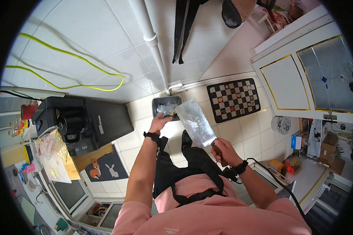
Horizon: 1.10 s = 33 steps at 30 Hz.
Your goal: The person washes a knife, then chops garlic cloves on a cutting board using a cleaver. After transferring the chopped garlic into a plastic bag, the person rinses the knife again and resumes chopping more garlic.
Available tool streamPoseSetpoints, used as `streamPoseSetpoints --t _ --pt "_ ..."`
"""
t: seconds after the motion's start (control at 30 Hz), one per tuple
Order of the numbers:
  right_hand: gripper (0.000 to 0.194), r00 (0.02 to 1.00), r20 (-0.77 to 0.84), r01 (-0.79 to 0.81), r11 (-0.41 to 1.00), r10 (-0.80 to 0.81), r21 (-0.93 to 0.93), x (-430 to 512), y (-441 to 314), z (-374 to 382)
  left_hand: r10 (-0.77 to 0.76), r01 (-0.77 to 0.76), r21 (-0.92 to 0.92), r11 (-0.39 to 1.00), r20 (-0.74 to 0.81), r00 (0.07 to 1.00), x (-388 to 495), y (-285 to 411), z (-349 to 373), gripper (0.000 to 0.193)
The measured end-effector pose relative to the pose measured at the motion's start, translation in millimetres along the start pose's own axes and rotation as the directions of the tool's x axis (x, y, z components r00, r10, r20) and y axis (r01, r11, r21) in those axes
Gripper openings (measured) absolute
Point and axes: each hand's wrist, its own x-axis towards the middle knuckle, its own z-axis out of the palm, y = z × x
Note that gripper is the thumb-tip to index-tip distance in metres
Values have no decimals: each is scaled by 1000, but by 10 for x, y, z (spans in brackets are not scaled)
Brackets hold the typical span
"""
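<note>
My right hand [226,152] is closed around the brown wooden handle of a cleaver [197,124], whose broad metal blade points up and to the left. Small pale spots mark the blade. My left hand [160,123] has its fingers apart, over the near edge of a dark bin [154,104] on the tiled floor. Inside the bin are a clear plastic bag [167,108] and small orange scraps. Whether the left fingers touch anything is hard to tell.
A white cutting board [54,171] with pale pieces lies on the counter at left, beside plastic bags [54,147]. A black cabinet [106,120] stands nearby. A checkered mat [234,100] lies on the floor at right, before a white door [285,85]. A white pipe [150,38] runs down the wall.
</note>
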Motion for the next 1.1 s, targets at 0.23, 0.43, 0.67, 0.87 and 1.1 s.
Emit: streamPoseSetpoints --t 0.23,0.43,0.67,0.87,1.1 --pt "32 988 146 -61 995 49 76 164 -55 417 124 -105 -327 939 39 991 -956 142 -357 49" --pt "33 869 482 -114 993 110 -21 208 -64 1491 370 -309 -640 703 -42 928 -2675 155 -1437 57" --pt "28 663 673 -33 911 327 -411 257 617 4023 357 -581 -721 378 -466 810 -4195 -854 -3288 40" --pt "29 516 728 114 806 451 -580 54 1788 6515 61 -744 -609 274 -761 646 -5386 -1976 -5148 29" --pt "34 321 819 198 812 476 -550 -130 3106 8706 -84 -872 -419 255 -908 411 -6561 -2879 -6931 31"
